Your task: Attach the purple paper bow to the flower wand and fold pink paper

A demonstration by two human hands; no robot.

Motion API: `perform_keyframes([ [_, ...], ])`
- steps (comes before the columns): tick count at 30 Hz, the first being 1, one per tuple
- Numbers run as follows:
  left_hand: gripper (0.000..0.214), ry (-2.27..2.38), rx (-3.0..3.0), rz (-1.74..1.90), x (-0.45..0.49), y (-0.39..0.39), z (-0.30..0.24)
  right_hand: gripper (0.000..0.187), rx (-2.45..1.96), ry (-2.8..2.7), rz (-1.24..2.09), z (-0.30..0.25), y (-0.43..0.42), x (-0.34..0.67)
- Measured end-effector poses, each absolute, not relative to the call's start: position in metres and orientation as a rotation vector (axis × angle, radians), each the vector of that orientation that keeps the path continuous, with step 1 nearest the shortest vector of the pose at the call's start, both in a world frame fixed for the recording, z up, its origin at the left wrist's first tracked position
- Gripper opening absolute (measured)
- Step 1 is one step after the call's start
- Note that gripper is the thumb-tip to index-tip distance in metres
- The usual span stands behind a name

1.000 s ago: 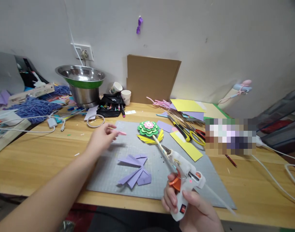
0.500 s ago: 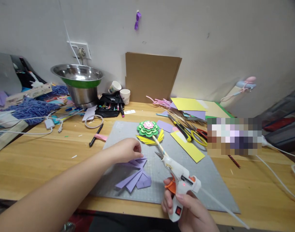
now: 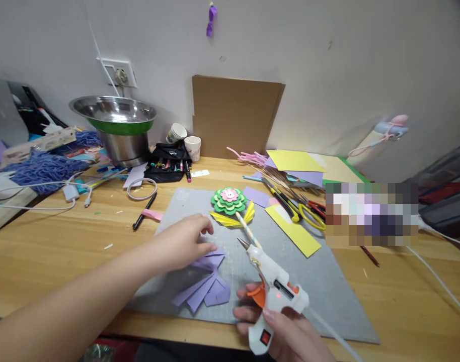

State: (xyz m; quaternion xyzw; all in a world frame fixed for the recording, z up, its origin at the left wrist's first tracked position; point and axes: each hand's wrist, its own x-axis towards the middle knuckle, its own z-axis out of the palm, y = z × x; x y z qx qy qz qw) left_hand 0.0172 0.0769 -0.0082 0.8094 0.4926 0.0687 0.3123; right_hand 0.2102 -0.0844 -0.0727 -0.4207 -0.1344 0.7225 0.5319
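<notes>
My right hand (image 3: 281,327) is wrapped loosely round a white hot glue gun (image 3: 277,289), its orange trigger facing left. Its metal nozzle points up and left, and a clear glue stick sticks out of the back. My left hand (image 3: 188,239) hovers over a purple folded paper fan (image 3: 209,286), thumb and fingers apart, the lower fingers curled. Whether the thumb touches the paper I cannot tell. Beyond the hands lies a layered green and pink paper flower (image 3: 229,200) with yellow pleated leaves (image 3: 228,219) and a striped stem, partly behind the glue gun.
Beneath is a grey cutting mat (image 3: 290,276). To the right lie yellow paper (image 3: 292,231), pliers (image 3: 283,201) and scissors (image 3: 312,216). A black pen (image 3: 144,213) and a coiled white cable (image 3: 142,189) lie left. A steel basin (image 3: 112,110), pen pouch (image 3: 167,163) and cardboard (image 3: 235,118) stand behind.
My left thumb and index finger have parted over the purple paper. The fingers of my right hand have loosened from the glue gun's trigger. The camera view has shifted slightly.
</notes>
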Motion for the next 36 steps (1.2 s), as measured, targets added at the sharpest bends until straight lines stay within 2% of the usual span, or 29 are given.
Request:
perform_keyframes([
  [4,0.03,1.435,1.951,0.519,-0.018,0.033,-0.014,0.04,-1.088,-0.242,1.72,-0.07,-0.083,0.211],
  [6,0.027,1.421,1.719,0.662,-0.032,0.011,-0.025,0.041,-1.108,-0.25,1.746,-0.07,-0.081,0.211],
  [9,0.021,1.429,1.681,0.735,-0.037,-0.017,-0.045,0.042,-1.088,-0.264,1.818,-0.071,-0.077,0.209],
  [13,0.03,1.441,1.796,0.794,-0.024,-0.034,-0.067,0.044,-1.072,-0.274,1.831,-0.066,-0.073,0.201],
  [16,0.023,1.462,1.808,0.788,-0.015,-0.034,-0.071,0.039,-1.084,-0.252,1.787,-0.062,-0.071,0.195],
  [22,0.016,1.41,1.359,0.905,-0.012,-0.027,-0.06,0.037,-1.024,-0.179,1.794,-0.065,-0.07,0.19],
  [28,0.044,1.21,0.745,1.162,0.002,-0.034,-0.059,0.036,-0.907,-0.074,1.838,-0.064,-0.069,0.182],
  [36,0.047,1.244,0.712,1.232,0.011,-0.031,-0.062,0.033,-0.916,-0.095,1.837,-0.061,-0.07,0.173],
])
